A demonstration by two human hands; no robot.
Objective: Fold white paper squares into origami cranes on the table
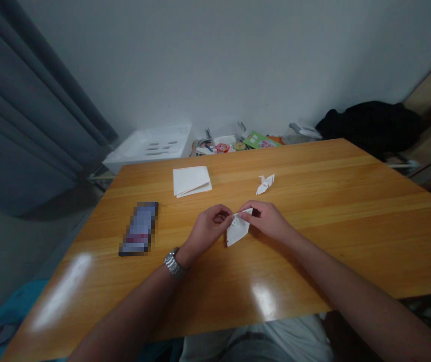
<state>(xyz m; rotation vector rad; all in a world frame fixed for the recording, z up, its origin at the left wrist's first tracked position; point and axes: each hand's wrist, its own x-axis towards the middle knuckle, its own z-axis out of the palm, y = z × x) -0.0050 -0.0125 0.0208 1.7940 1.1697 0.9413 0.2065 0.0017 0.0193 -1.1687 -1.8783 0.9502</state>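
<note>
A small folded piece of white paper is held between my two hands, just above the wooden table. My left hand, with a metal watch on its wrist, pinches the paper's upper left edge between thumb and fingers. On the other side, my right hand grips the upper right part, its thumb lying on the near face. Small holes show along one edge of the paper. Beyond my right hand rests a folded white paper bird.
A stack of white paper sheets lies at the back left of the wooden table. A phone with a blurred screen is at the left. Behind the table are a white plastic tray, a green booklet and a black cloth heap.
</note>
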